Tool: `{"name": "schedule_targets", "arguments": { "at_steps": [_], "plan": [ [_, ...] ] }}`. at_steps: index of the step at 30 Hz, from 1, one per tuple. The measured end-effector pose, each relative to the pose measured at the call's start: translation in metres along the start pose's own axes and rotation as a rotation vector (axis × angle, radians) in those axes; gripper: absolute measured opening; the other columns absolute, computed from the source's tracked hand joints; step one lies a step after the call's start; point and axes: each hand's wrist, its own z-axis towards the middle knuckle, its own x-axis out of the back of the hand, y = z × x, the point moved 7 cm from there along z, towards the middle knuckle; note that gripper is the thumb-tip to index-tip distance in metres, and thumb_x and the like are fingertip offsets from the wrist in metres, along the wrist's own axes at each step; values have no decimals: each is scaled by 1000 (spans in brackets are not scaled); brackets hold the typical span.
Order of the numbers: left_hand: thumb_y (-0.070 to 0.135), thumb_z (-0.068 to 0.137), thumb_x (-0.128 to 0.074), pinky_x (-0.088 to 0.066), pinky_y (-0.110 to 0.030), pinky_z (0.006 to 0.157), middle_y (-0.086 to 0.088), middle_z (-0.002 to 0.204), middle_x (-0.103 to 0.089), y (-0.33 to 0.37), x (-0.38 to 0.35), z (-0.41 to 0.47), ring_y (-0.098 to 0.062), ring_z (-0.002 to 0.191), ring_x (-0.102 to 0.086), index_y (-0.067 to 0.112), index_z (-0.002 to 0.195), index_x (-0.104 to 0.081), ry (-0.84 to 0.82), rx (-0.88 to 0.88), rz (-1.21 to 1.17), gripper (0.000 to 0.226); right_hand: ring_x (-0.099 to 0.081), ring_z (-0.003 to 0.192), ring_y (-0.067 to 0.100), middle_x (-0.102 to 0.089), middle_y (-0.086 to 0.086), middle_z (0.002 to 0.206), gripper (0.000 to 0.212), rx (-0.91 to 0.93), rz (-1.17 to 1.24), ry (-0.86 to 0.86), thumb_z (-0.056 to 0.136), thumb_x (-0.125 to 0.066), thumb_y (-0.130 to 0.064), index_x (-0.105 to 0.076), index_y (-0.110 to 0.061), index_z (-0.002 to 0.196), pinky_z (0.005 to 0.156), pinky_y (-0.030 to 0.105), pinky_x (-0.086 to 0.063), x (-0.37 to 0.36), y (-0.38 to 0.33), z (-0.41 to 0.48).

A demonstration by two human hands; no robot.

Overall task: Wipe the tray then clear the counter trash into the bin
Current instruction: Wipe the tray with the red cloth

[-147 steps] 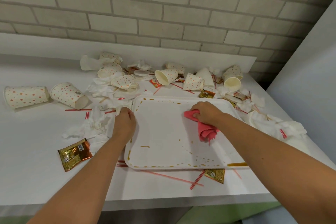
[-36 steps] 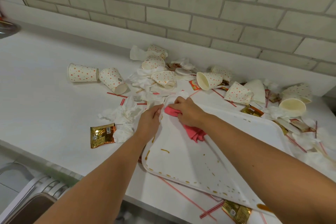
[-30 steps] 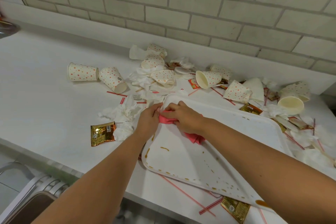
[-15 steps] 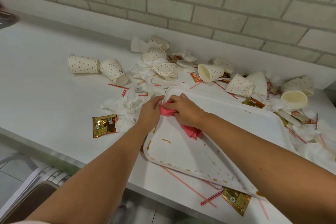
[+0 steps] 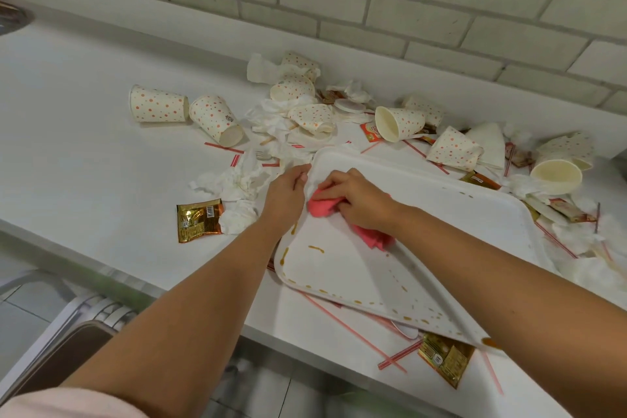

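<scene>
A white tray (image 5: 441, 210) lies on the white counter, with brown sauce streaks along its left and near rim. My right hand (image 5: 359, 202) grips a pink cloth (image 5: 322, 206) and presses it on the tray's far left part. My left hand (image 5: 286, 190) holds the tray's left edge next to the cloth. Trash rings the tray: dotted paper cups (image 5: 215, 119), crumpled napkins (image 5: 237, 180), red straws (image 5: 342, 319) and gold sauce packets (image 5: 196, 219).
A grey brick wall with a low white ledge backs the counter. Below the counter's near edge at lower left stands a bin (image 5: 64, 353) with a dark opening. More cups (image 5: 556, 176) and napkins pile at the right. A dark object (image 5: 12, 19) sits at the far left.
My right hand has slid the pink cloth from the tray's middle to its far left part, close beside my left hand. The view has shifted left, bringing the bin into sight.
</scene>
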Motion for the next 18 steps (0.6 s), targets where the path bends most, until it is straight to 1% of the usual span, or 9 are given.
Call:
{"name": "schedule_targets", "arguments": {
  "at_steps": [3, 5, 6, 7, 10, 12, 13, 16, 18],
  "plan": [
    [11, 99, -37, -36, -18, 93, -9, 126, -59, 1, 1, -1, -21, 119, -54, 8, 129, -52, 10, 8, -12, 34, -42, 107, 28, -52, -6, 128, 44, 84, -56, -61, 81, -46, -23, -63, -24, 122, 97, 36, -36, -17, -20, -4],
    [13, 98, -40, -36, -19, 94, -10, 127, -60, 1, 1, -1, -21, 119, -53, 8, 129, -53, 10, 5, -20, 34, -41, 109, 25, -49, -9, 133, 51, 71, -83, -78, 79, -43, -41, -61, -28, 125, 97, 37, -37, -17, -23, -12],
    [14, 98, -42, -35, -18, 95, -10, 127, -60, 1, 1, -1, -21, 120, -53, 8, 129, -53, 8, 2, -20, 34, -40, 110, 24, -49, -8, 134, 51, 86, -79, -88, 80, -43, -45, -61, -28, 125, 97, 36, -37, -17, -25, -18],
    [15, 97, -43, -35, -18, 95, -10, 128, -59, 2, 1, -2, -20, 120, -53, 7, 129, -53, 5, 1, -22, 34, -42, 110, 25, -51, -6, 133, 49, 127, -66, -102, 81, -45, -44, -62, -26, 124, 96, 35, -36, -17, -30, -24],
    [16, 98, -44, -32, -14, 94, -10, 130, -58, 2, 1, -2, -19, 123, -50, 7, 131, -52, -5, 12, -34, 35, -48, 106, 27, -60, 5, 125, 33, 300, -37, -132, 85, -58, -25, -70, -13, 113, 94, 24, -31, -17, -37, -41],
    [16, 98, -42, -29, -11, 94, -9, 133, -56, 2, -1, -2, -18, 126, -48, 7, 132, -51, -15, 20, -43, 36, -48, 107, 24, -61, 4, 122, 28, 248, 13, -141, 84, -65, -18, -70, -13, 112, 93, 15, -29, -11, -23, -43],
    [15, 98, -42, -29, -11, 94, -9, 134, -55, 2, -1, -2, -18, 127, -47, 7, 132, -50, -15, 21, -48, 36, -48, 108, 23, -61, 2, 121, 28, 201, 32, -113, 84, -68, -16, -70, -14, 112, 92, 13, -29, -7, -15, -40],
    [13, 98, -42, -29, -10, 94, -11, 133, -55, 3, 0, -2, -20, 127, -48, 5, 132, -50, 6, 14, -49, 36, -52, 102, 23, -63, 3, 115, 27, 72, 44, 43, 82, -69, -13, -71, -14, 109, 86, 10, -26, 4, -4, -30],
    [11, 98, -42, -32, -14, 95, -12, 131, -57, 3, 0, -2, -21, 125, -50, 4, 131, -51, 19, 12, -51, 35, -55, 97, 25, -65, 6, 108, 25, 60, 35, 127, 81, -69, -12, -71, -11, 106, 79, 11, -25, -1, -12, -23]
  ]
}}
